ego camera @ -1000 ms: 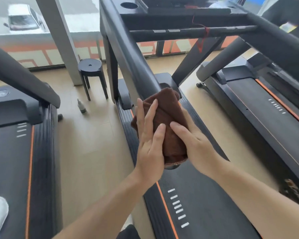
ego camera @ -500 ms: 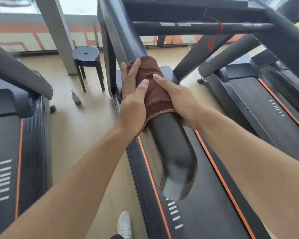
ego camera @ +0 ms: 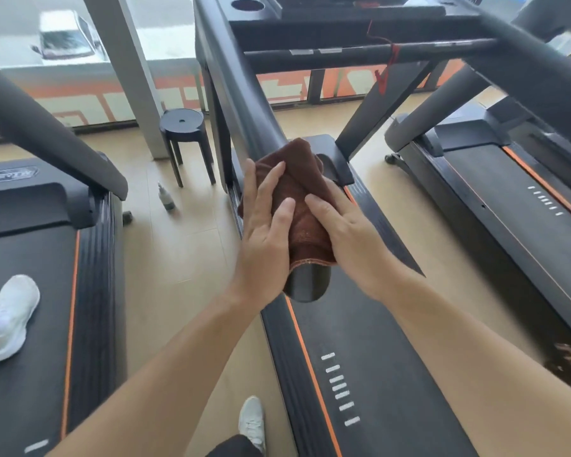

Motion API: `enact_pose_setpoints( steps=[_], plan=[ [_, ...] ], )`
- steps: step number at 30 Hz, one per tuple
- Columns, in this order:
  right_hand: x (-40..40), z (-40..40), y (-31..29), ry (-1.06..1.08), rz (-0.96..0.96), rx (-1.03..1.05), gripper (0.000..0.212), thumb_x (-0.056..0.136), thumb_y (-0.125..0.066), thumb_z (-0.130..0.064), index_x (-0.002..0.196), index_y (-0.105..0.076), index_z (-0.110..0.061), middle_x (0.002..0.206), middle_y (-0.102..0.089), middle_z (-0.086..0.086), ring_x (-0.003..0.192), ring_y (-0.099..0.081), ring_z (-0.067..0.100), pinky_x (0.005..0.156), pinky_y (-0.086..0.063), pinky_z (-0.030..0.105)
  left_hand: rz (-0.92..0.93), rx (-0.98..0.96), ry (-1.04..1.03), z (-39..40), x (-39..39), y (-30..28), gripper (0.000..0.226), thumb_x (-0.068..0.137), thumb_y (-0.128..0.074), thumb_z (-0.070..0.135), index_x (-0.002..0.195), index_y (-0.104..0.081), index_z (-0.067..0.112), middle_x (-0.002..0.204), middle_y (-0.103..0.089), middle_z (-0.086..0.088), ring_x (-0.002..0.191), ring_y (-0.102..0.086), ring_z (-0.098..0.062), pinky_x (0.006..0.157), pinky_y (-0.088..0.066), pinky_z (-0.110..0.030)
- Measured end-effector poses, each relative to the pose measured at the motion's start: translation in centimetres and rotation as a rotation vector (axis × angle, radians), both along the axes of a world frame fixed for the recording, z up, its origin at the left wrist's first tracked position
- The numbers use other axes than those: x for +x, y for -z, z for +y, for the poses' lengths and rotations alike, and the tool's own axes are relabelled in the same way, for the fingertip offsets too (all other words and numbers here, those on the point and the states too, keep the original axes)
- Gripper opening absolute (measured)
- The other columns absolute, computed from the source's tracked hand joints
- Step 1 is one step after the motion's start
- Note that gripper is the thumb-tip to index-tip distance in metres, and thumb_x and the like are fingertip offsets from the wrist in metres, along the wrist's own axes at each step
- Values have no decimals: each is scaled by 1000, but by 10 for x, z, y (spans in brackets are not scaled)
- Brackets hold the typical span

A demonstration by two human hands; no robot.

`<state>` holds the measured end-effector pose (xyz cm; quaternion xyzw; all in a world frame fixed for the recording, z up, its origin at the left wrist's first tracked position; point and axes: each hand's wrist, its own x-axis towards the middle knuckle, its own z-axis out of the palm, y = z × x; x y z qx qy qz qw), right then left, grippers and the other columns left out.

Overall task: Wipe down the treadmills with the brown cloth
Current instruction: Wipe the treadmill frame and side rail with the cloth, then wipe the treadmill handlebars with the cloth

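Brown cloth (ego camera: 305, 206) is lying draped over the lower end of the middle treadmill's left handrail (ego camera: 244, 103), and you are pressing it there with both hands. Your left hand (ego camera: 266, 225) is lying flat against the cloth's left side, fingers straight and slightly spread, fingertips pointing up along the rail. Your right hand (ego camera: 348, 232) is covering the cloth's right side, fingers extended over the fabric with the thumb side toward your left hand; neither hand is curling tightly, both are pushing on the cloth with open fingers. Just below the cloth's stitched hem, the rounded black end of the handrail is sticking out bare. Under it the middle treadmill's belt (ego camera: 376, 374) is running toward you, with an orange stripe and a row of white dashes. 2 more treadmills are flanking it: the left treadmill (ego camera: 30, 258) with a white shoe (ego camera: 9, 318) resting on its belt, and the right treadmill (ego camera: 524, 199). On the floor between the left and middle machines a small spray bottle (ego camera: 165, 196) is standing near a black stool (ego camera: 183, 130). Your own shoe (ego camera: 252, 420) is showing at the bottom edge.
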<state>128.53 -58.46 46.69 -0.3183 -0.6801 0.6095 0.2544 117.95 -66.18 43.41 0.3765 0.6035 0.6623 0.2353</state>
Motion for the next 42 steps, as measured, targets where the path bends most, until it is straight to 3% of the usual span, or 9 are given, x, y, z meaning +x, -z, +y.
enact_pose_setpoints(
  steps=[4, 12, 18, 23, 27, 33, 37, 39, 42],
  plan=[
    [41, -36, 18, 31, -11, 95, 44, 104, -49, -24, 146, -51, -34, 128, -69, -11, 122, -63, 9, 109, -47, 41, 112, -10, -27, -34, 45, 13, 53, 96, -44, 41, 147, -37, 56, 164, -2, 33, 155, -11, -6, 124, -24, -47],
    [78, -48, 47, -6, -99, 45, 39, 106, -49, -13, 138, -59, -33, 121, -73, -12, 116, -65, 6, 108, -49, 39, 294, -190, -40, -69, 101, 45, 74, 102, -46, 32, 149, -2, 69, 162, 23, 31, 155, 13, -4, 126, -19, -50],
    [75, -21, 53, -109, -153, 23, 37, 105, -53, -13, 129, -65, -38, 111, -76, -12, 109, -70, 11, 103, -53, 44, 567, -352, -149, -71, 118, 41, 82, 96, -55, 39, 160, -4, 45, 164, 28, 18, 154, 21, -10, 127, -6, -49],
    [78, 38, 59, -175, -209, 43, 21, 102, -58, -9, 106, -75, -22, 96, -78, 4, 94, -73, 24, 93, -56, 49, 694, -322, -185, -35, 155, 44, 76, 91, -63, 38, 158, -31, 23, 172, 3, 3, 156, 15, -35, 119, -29, -60],
    [67, 111, 45, -102, -208, 110, 22, 101, -61, -12, 100, -73, -30, 92, -76, -8, 90, -70, 12, 89, -54, 38, 659, -189, -85, 12, 172, 39, 63, 105, -43, 47, 158, -29, 16, 172, -2, -6, 157, 4, -33, 127, -3, -45],
    [62, 186, -36, -22, -374, 50, 39, 97, -60, -2, 112, -70, -36, 84, -75, -12, 61, -69, 11, 47, -50, 24, -520, -498, -69, 92, 154, -53, 42, 101, -46, 55, 140, -32, 62, 153, -30, 39, 144, -29, 11, 124, -24, -40],
    [60, 195, -92, -106, -369, 32, 44, 89, -70, 1, 116, -71, -35, 94, -78, -8, 76, -74, 19, 57, -58, 35, -1243, -384, -168, 151, 95, -96, 50, 98, -52, 59, 129, -65, 23, 113, -76, 7, 109, -68, -13, 115, -42, -45],
    [59, 195, -116, -214, -392, 92, 55, 81, -73, 8, 117, -71, -35, 101, -77, -14, 91, -73, 6, 75, -56, 22, -1385, -348, -107, 168, 65, -122, 64, 94, -52, 66, 120, -72, 11, 108, -76, -10, 95, -70, -28, 104, -51, -47],
    [59, 198, -145, -396, -467, 134, 57, 78, -82, 0, 113, -72, -45, 111, -74, -14, 99, -71, 6, 85, -56, 22, -1455, -302, -12, 175, 37, -148, 51, 98, -48, 57, 100, -77, 15, 129, -68, -18, 115, -66, -38, 110, -45, -47]
  ],
)
